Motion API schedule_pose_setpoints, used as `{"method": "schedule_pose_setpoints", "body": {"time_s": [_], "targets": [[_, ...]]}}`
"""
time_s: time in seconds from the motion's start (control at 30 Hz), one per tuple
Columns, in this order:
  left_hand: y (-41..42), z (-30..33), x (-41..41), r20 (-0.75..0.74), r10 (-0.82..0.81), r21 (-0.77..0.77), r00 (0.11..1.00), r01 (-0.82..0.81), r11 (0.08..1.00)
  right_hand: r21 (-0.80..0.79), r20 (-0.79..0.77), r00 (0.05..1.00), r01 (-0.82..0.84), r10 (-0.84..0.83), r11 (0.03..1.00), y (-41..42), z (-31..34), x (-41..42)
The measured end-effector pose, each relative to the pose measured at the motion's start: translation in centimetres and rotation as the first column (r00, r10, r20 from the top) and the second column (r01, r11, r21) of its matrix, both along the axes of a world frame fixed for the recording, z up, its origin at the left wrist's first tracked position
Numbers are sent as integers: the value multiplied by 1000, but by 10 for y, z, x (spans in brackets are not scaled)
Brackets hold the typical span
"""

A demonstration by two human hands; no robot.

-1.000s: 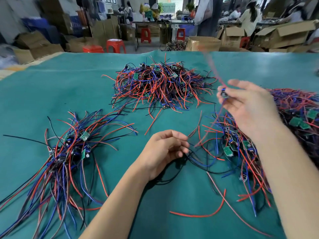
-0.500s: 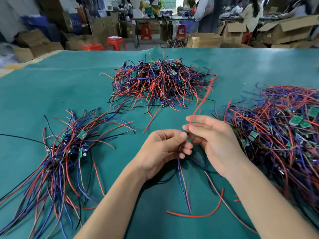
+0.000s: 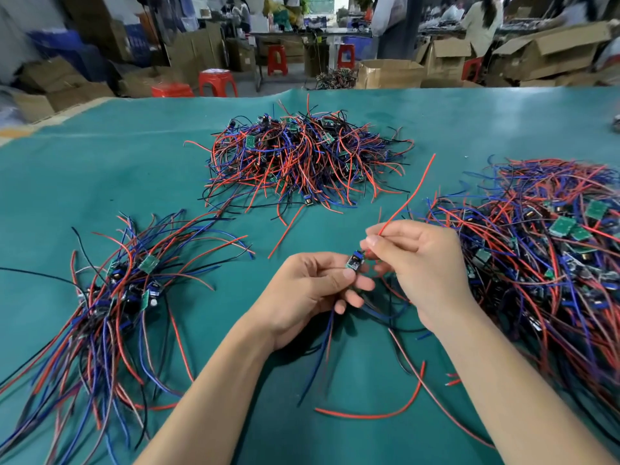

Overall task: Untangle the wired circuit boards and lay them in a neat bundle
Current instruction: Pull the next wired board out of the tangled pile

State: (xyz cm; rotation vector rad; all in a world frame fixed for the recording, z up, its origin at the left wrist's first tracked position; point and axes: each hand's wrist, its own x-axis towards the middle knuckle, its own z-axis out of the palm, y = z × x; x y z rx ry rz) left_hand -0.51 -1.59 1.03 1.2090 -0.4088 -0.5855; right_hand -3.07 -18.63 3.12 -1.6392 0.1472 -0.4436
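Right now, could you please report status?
Left hand pinches small circuit board. Right hand pinches its red wire. Tangled pile crowds right.

Factory assembly workshop, green-covered worktable (image 3: 100,169), heaps of wired boards (image 3: 302,159), cardboard boxes (image 3: 389,73), red stools (image 3: 216,82)

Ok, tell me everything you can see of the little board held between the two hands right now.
The small circuit board is a tiny rectangle, dark on its visible face with a blue part at its upper end, standing tilted above the green table. The left hand pinches its lower end between thumb and fingertips. Blue and dark wires hang below that hand to the table. The right hand pinches a red wire beside the board; that wire curves up and away. Finer detail is too small to read.
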Motion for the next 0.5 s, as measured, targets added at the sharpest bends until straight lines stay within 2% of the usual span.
{"method": "schedule_pose_setpoints", "body": {"time_s": [0.1, 0.2, 0.4, 0.5], "targets": [[0, 0, 0, 8, -16, 28, 1000, 16, 999, -87, 69, 993, 100, -94, 991, -9, 0, 4], [0, 3, -2, 30, -33, 40, 999, 32, 999, -80, 147, 967, 222, -209, 972, -22, 2, 6], [-1, 4, -4, 38, -46, 79, 998, 43, 996, 127, 235, 874, 407, -426, 905, -51, 7, 7], [0, 6, -4, 17, -31, 61, 999, 30, 998, 263, 275, 775, 509, -570, 819, -66, 14, 3]]}}
